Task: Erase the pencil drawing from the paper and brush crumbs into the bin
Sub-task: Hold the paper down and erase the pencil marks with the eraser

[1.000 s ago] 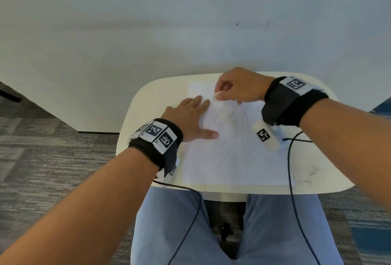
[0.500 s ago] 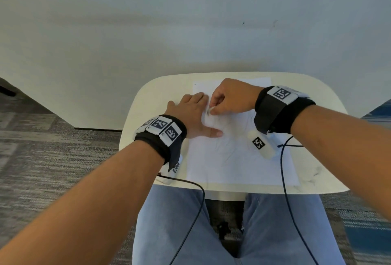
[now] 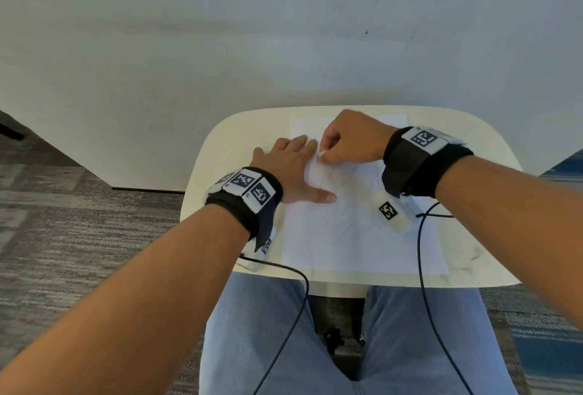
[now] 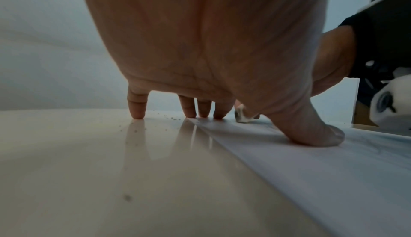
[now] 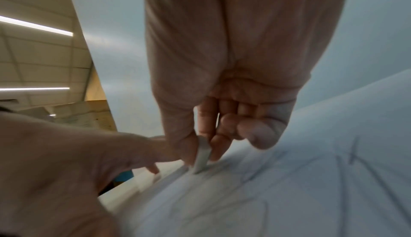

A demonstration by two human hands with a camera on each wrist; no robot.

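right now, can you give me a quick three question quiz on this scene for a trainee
1. True or false: the left hand is lifted clear of the paper.
2. What does the right hand pinch? A) a pencil B) an eraser C) a brush
3. Fill in: dark crumbs lie on the table near the left hand's ____.

Key:
1. False: it lies flat, thumb and some fingers on the sheet.
2. B: its lower end touches the paper, on the faint pencil lines.
3. fingertips.
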